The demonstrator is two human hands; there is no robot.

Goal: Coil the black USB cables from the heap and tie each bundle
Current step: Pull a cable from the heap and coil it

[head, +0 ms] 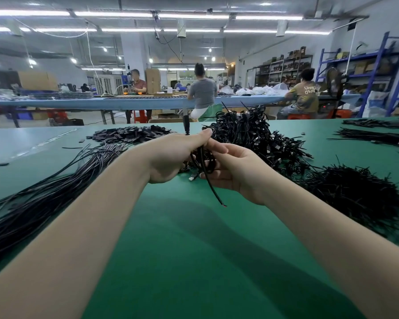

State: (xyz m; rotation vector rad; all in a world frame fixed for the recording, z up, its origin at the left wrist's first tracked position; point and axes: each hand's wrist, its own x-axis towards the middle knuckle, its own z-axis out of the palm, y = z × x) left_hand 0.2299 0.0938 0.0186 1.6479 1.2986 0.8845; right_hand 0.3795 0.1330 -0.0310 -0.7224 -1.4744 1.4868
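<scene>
Over the middle of the green tabletop (194, 238), the left hand (171, 157) and right hand (230, 171) both grip one coiled USB cable (204, 161) — tail dangling. Best keep the loops pinched tight while tying — slack would spring open.

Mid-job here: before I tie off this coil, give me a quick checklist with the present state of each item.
1. Coiled cable held by both hands: ok; the left hand and the right hand both grip it.
2. Loops gathered tight: cannot tell; the fingers hide most of the coil.
3. Loose tail tucked in: not ok; it hangs out below the hands.
4. USB plug clear of the wrap: ok; it pokes out under the coil.
5. Tie in hand: cannot tell; a thin black strand rises from the left hand's fingers, but what it is does not show.
6. Green table free for setting down: ok.
</scene>
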